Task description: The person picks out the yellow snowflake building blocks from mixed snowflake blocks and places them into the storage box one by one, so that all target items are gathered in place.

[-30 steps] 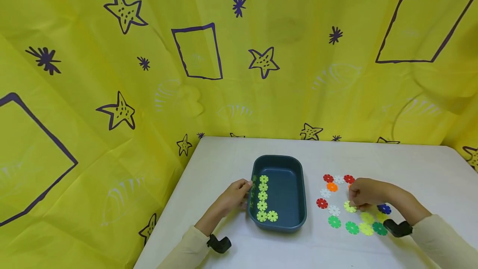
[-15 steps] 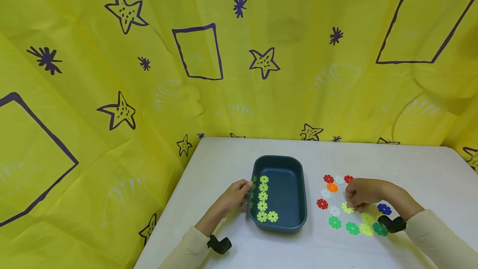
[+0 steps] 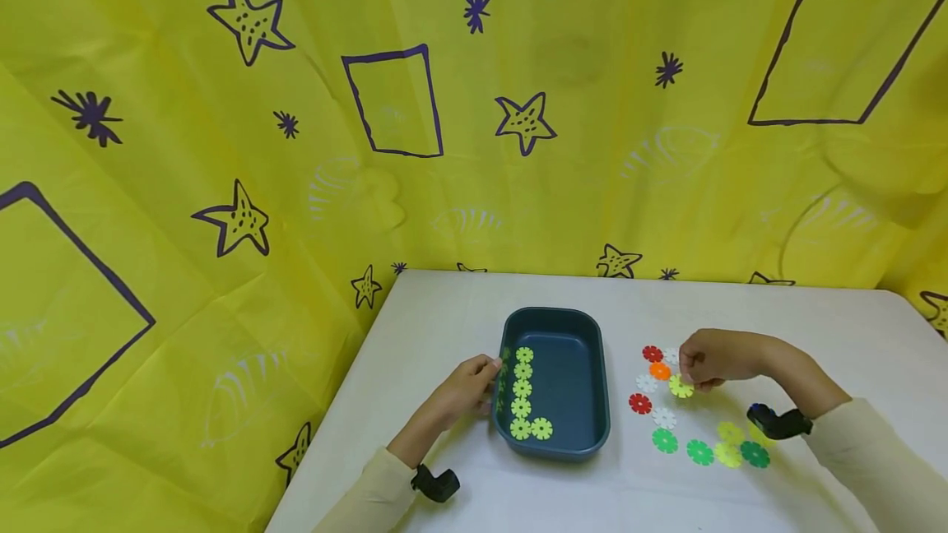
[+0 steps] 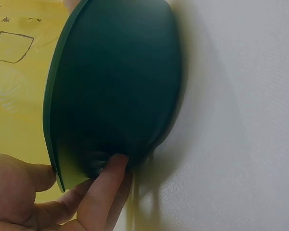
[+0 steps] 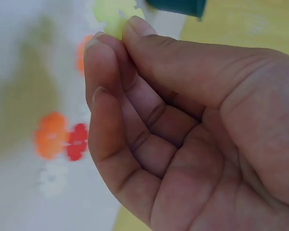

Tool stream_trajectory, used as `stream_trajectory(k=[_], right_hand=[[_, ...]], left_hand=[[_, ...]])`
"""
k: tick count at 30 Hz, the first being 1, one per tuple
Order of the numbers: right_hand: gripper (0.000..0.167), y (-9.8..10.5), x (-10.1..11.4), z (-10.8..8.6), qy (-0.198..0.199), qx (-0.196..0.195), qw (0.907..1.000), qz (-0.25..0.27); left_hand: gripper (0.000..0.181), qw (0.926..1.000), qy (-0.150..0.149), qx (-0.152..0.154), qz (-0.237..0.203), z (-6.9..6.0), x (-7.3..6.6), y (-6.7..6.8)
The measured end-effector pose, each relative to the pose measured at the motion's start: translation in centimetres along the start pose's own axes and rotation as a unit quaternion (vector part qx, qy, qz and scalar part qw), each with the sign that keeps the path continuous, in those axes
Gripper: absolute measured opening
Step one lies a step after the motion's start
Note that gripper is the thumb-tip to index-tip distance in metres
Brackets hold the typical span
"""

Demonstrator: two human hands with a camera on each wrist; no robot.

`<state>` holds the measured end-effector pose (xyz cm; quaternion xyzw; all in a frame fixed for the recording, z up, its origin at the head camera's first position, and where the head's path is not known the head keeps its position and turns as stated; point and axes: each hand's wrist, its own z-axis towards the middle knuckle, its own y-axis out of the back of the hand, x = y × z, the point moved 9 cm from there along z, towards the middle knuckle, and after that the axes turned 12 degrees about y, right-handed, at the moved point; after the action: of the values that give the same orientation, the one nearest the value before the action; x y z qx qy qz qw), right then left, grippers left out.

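Observation:
My left hand [image 3: 467, 385] grips the left rim of a dark teal plastic tub [image 3: 573, 389]. In the left wrist view the thumb lies at the rim and the fingers [image 4: 103, 192] press the outer wall. Inside the tub, several yellow-green notched plastic discs [image 3: 522, 389] form an L along its left side. My right hand [image 3: 726, 356] pinches another yellow-green notched disc [image 3: 680, 387] between thumb and fingertips, above the table and right of the tub. The right wrist view shows that disc [image 5: 113, 17] only partly, at the top edge.
Around the right hand lie red [image 3: 640, 404], white [image 3: 664, 417] and orange discs [image 3: 659, 371]. Closer to the front are green discs [image 3: 699, 451] and yellow discs [image 3: 729, 434]. Behind the white table [image 3: 452, 303] hangs a yellow patterned curtain [image 3: 578, 187].
My right hand has lifted the yellow-green disc off the table and moved slightly left and away from me. The left hand and the tub have stayed in place.

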<state>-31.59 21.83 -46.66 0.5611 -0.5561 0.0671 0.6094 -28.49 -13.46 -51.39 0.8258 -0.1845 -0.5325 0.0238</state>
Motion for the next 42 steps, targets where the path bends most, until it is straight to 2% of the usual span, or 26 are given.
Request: stream_trajectory(k=[2, 10, 14, 22, 27, 34, 42], right_hand=[[0.013, 0.6, 1.0, 0.4, 0.01, -0.001, 0.9999, -0.005], [0.009, 2.4, 5.1, 2.8, 0.008, -0.004, 0.9991, -0.042], [0.008, 2.5, 7.3, 4.3, 0.023, -0.001, 0.9986, -0.047], [0.011, 1.8, 11.1, 7.3, 0.059, 0.019, 0.9937, -0.093], [0.011, 0.8, 11.9, 9.3, 0.049, 0.03, 0.9926, -0.107], [0.014, -0.9, 11.8, 12.0, 0.022, 0.051, 0.9887, -0.139], [0.023, -3.2, 11.5, 14.5, -0.001, 0.094, 0.9748, -0.202]], left_hand=[[0.037, 1.0, -0.002, -0.004, 0.002, 0.0, -0.1, 0.1], [0.039, 1.0, -0.001, -0.006, 0.006, 0.1, -0.2, 0.1], [0.038, 1.0, 0.001, -0.006, 0.005, 0.1, -0.2, 0.1], [0.038, 1.0, 0.0, -0.006, 0.008, 0.0, -0.2, 0.1], [0.037, 1.0, 0.0, -0.002, 0.004, 0.0, -0.2, 0.1], [0.037, 1.0, 0.0, 0.003, 0.005, 0.1, -0.1, -0.1], [0.038, 1.0, -0.001, 0.005, 0.006, -0.1, -0.2, 0.0]])
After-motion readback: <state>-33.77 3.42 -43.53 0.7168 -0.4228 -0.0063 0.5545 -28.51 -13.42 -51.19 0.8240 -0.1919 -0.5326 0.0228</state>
